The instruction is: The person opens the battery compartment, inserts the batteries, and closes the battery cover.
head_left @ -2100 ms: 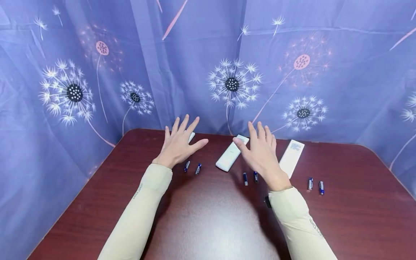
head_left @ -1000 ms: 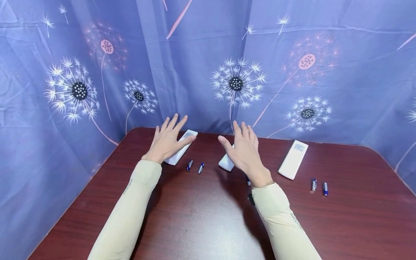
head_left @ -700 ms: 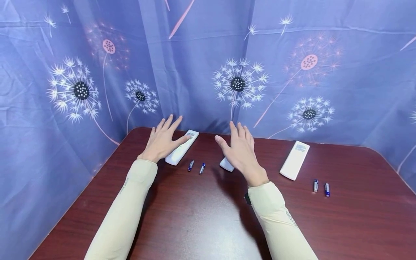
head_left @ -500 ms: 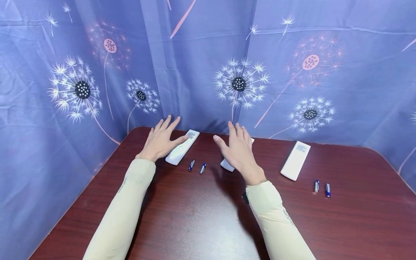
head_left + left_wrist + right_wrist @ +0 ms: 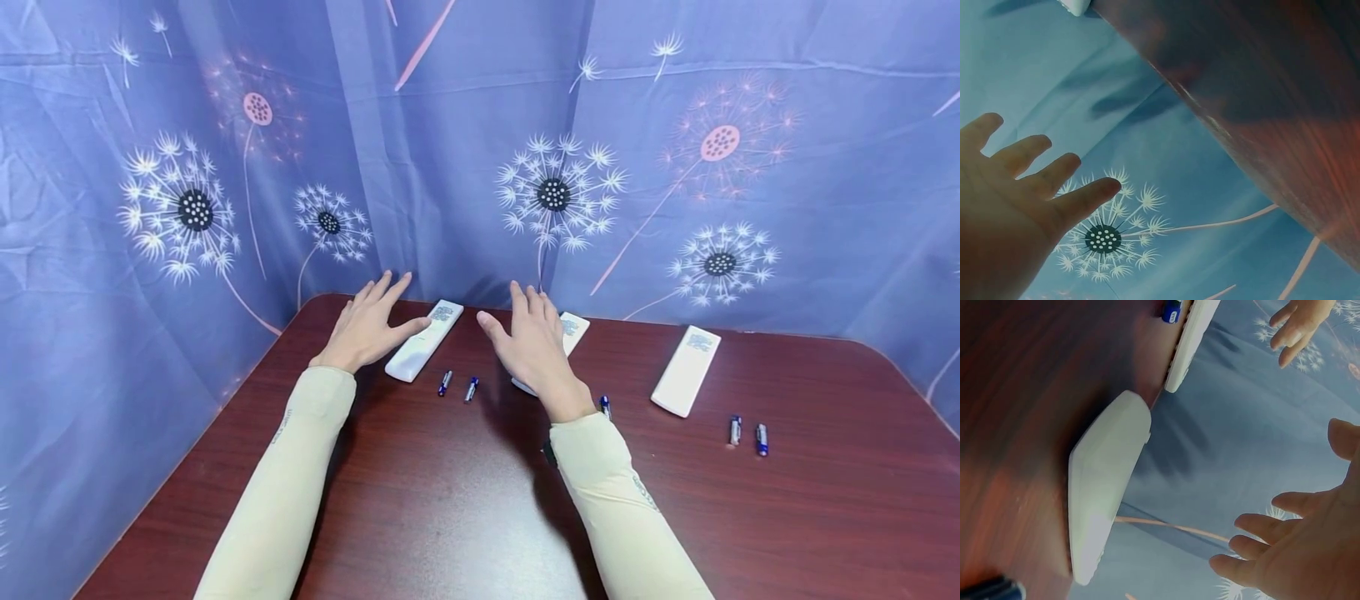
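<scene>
Remotes and batteries lay on the table | batteries sat nearest | right hand hovered flat over middle remote, gripping nothing | left hand spread flat beside left remote, holding nothing | step looked like reaching | next: probably lower fingers, grab one remote.

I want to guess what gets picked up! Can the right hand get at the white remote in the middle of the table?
Probably yes. The right hand hovers open just above the middle remote, fingers spread, and nothing lies between them. The right wrist view shows only open air between palm and remote.
</scene>
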`<action>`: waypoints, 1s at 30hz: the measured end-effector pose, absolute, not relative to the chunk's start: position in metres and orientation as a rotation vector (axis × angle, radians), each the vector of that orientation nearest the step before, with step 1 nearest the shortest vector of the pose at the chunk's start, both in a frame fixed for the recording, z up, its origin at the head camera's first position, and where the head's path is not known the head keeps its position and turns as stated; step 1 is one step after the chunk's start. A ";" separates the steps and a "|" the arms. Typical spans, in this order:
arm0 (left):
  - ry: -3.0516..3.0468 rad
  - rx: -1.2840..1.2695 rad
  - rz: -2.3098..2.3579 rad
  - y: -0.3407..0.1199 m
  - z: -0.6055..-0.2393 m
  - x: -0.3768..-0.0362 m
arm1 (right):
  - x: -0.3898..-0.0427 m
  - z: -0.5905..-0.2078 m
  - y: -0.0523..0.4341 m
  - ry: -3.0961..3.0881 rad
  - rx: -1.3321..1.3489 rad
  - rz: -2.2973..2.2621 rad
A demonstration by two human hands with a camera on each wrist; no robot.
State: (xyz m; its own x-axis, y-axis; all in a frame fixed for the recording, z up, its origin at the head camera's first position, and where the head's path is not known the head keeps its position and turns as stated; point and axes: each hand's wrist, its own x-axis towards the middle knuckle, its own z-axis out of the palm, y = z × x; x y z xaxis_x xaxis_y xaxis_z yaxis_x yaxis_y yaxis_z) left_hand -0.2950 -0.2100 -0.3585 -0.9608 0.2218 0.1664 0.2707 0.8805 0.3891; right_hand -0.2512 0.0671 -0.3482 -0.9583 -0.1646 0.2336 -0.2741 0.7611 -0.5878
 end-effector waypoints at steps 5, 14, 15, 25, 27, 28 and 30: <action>-2.957 -0.375 -0.616 -0.213 -0.360 -0.298 | -0.253 -0.348 0.061 -2.788 0.348 0.976; -2.963 -0.378 -0.614 -0.219 -0.362 -0.302 | -0.258 -0.351 0.053 -2.804 0.342 1.059; -2.964 -0.378 -0.613 -0.219 -0.363 -0.302 | -0.258 -0.351 0.052 -2.808 0.342 1.062; -2.981 -0.366 -0.637 -0.223 -0.365 -0.302 | -0.262 -0.356 0.042 -2.816 0.336 1.061; -2.983 -0.360 -0.641 -0.223 -0.366 -0.301 | -0.262 -0.356 0.041 -2.821 0.337 1.060; -2.986 -0.358 -0.644 -0.223 -0.366 -0.301 | -0.262 -0.356 0.041 -2.823 0.337 1.061; -2.989 -0.356 -0.643 -0.223 -0.366 -0.302 | -0.263 -0.357 0.040 -2.824 0.338 1.064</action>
State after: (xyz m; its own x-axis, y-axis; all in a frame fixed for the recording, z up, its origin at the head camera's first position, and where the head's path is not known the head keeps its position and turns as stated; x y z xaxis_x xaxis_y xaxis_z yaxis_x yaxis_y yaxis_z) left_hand -0.3016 -0.2231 -0.3662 -0.9713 0.2113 0.1095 0.2376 0.8860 0.3982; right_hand -0.2633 0.0396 -0.3573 -0.9699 -0.1697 0.1748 -0.2428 0.7306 -0.6382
